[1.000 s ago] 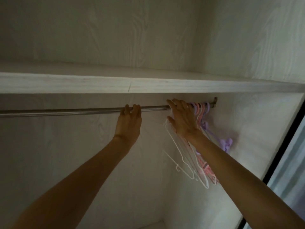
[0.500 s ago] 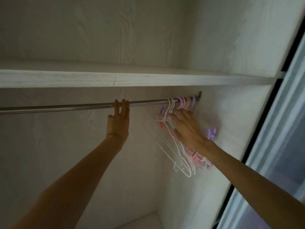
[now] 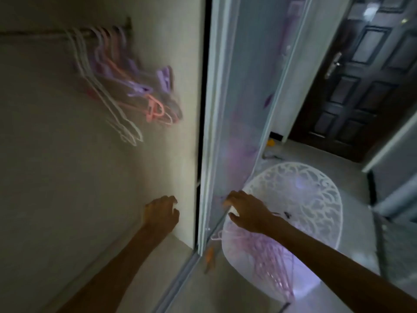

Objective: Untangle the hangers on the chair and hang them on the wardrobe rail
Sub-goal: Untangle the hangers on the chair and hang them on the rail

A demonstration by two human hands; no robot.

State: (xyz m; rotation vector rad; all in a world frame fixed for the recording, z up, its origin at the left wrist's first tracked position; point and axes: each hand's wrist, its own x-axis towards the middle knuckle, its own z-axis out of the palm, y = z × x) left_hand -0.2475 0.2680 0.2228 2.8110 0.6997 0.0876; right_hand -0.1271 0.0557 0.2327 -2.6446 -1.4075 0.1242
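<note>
Here, blurred hangers [image 3: 117,86] hang on the rail [image 3: 33,35]; both hands' fingers, left hand [image 3: 161,214] and right hand [image 3: 248,211], hold nothing.

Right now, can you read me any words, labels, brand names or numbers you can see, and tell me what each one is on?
None: no readable text, label, brand or number shows anywhere.
Hangers on the rail: motion-blurred, no marking can be made out.
Hangers on the white chair: blurred, none visible.
White chair: only a cut-out scroll pattern, no lettering.
Dark door: plain panels and a handle, no sign or number.
</note>
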